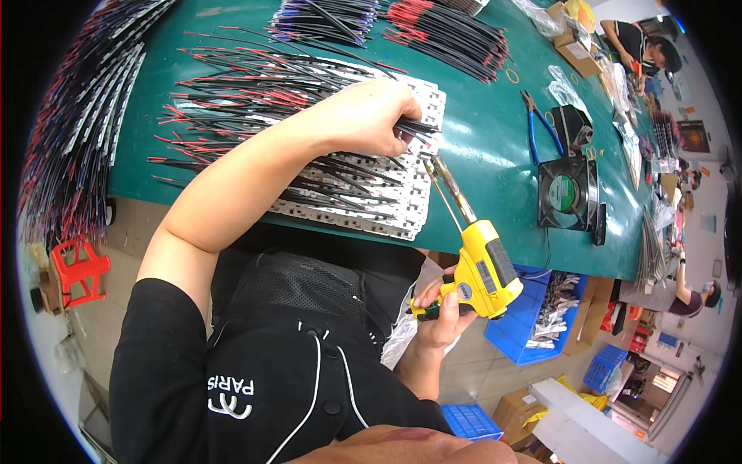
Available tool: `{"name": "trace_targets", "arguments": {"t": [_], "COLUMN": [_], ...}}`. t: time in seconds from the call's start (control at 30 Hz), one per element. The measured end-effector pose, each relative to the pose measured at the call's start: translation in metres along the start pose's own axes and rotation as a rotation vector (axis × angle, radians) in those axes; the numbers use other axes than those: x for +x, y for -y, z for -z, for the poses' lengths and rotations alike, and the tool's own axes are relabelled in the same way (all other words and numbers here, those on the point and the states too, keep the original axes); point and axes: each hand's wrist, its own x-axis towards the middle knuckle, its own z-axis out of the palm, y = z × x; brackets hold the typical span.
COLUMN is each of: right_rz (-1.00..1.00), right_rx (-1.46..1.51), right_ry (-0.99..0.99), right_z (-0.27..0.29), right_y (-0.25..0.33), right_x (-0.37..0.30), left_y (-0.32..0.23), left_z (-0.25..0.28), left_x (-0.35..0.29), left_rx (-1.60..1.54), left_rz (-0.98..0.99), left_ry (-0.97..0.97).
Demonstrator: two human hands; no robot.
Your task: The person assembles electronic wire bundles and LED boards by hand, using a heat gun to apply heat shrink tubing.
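My left hand (375,116) reaches over the table with its fingers closed on a few black wires (421,130), whose ends lie at the right part of a white circuit board panel (417,193). Many black wires with red tips (232,100) spread leftward across that panel. In my right hand (442,319) is a yellow soldering gun (485,271), gripped by its handle. Its metal tip (434,164) points up toward the panel, just below and right of my left fingers; whether it touches anything I cannot tell.
On the green table (487,116) lie blue-handled pliers (543,131), a black fan (568,193) and wire bundles (448,35). More wired boards (85,116) stand at the left. Below the table edge are a blue bin (533,309) and red stool (81,271). Other people (645,50) work at the right.
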Motion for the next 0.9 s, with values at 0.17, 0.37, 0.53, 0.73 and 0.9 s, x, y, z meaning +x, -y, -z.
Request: {"name": "trace_targets", "arguments": {"t": [0.17, 0.37, 0.53, 0.73, 0.9], "right_rz": [0.033, 0.031, 0.017, 0.031, 0.017], "right_rx": [0.026, 0.037, 0.037, 0.029, 0.035], "right_ry": [0.011, 0.014, 0.041, 0.057, 0.054], "right_z": [0.0003, 0.0, 0.0004, 0.0042, 0.0032], "right_y": [0.0011, 0.0007, 0.0009, -0.0051, -0.0061], "right_x": [0.0015, 0.0021, 0.0022, 0.0013, 0.0007], "left_y": [0.0035, 0.0064, 0.0008, 0.0021, 0.0008], "left_z": [0.0016, 0.0028, 0.0022, -0.0028, -0.0014], "left_x": [0.0016, 0.0014, 0.0007, 0.0027, 0.0033], "left_rx": [-0.033, -0.086, -0.069, -0.052, -0.093], "left_rz": [-0.02, -0.06, -0.03, -0.088, -0.038], "left_ry": [0.009, 0.032, 0.019, -0.059, 0.006]}}
